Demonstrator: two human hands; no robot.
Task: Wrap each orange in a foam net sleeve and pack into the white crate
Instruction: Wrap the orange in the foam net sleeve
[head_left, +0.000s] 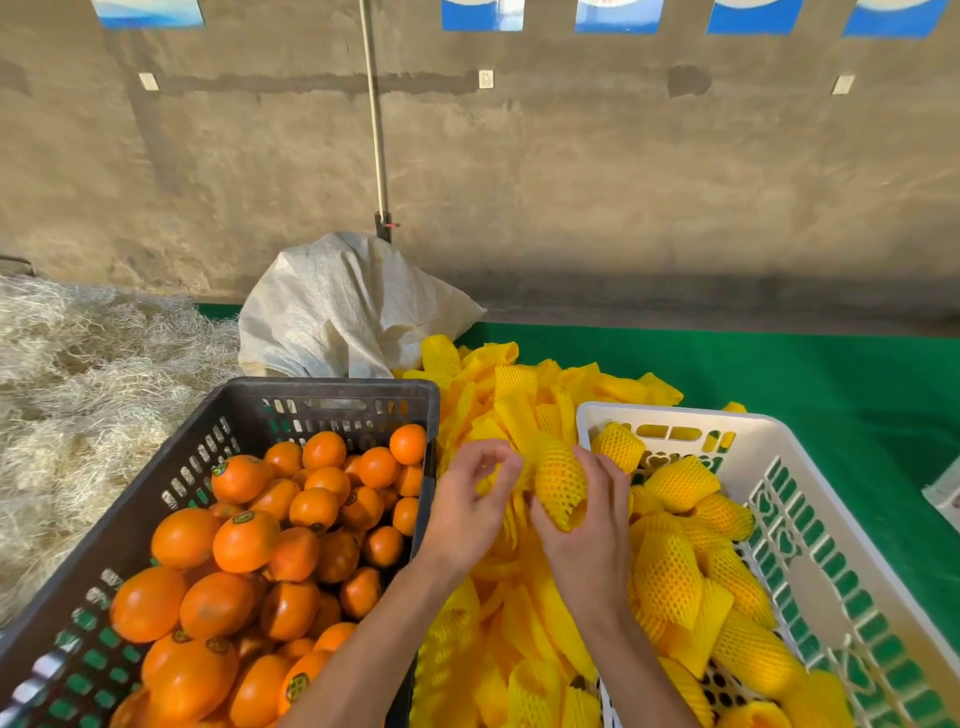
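My right hand (587, 540) grips an orange wrapped in a yellow foam net sleeve (560, 483), held above the pile of loose yellow sleeves (498, 410) between the two crates. My left hand (467, 504) is just left of it, fingers curled, pinching a piece of yellow net at the sleeve's edge. The black crate (332, 389) on the left is full of bare oranges (244, 540). The white crate (810, 530) on the right holds several wrapped oranges (667, 577).
A white woven sack (343, 312) sits behind the black crate. Pale straw-like fibre (78, 374) lies heaped at the left. Green cloth (805, 374) covers the surface behind and right of the white crate. A concrete wall stands behind.
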